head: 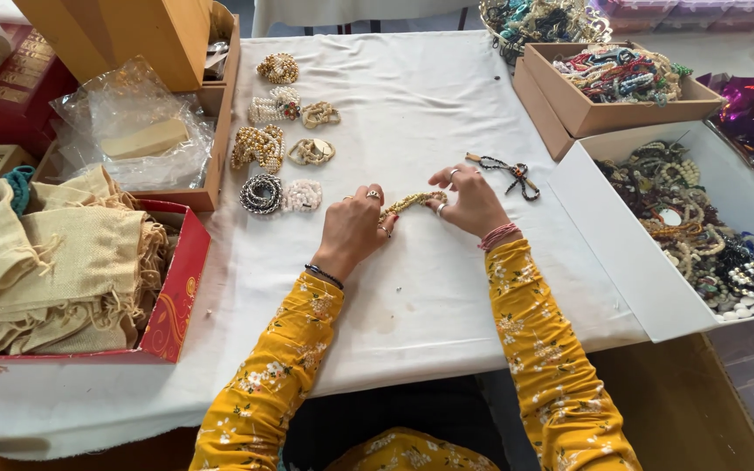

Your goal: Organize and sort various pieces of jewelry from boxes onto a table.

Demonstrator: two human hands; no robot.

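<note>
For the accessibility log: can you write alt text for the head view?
Both hands, left hand and right hand, hold a gold beaded bracelet between them over a white cloth. Sorted bracelets lie beyond the left hand; a white box of jewellery sits right, burlap pouches left.

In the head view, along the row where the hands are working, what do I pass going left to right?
Red box of burlap pouches → black-and-silver beaded coil → white bead bundle → left hand → gold bead strand → right hand → dark beaded piece → white box of mixed jewellery.
</note>
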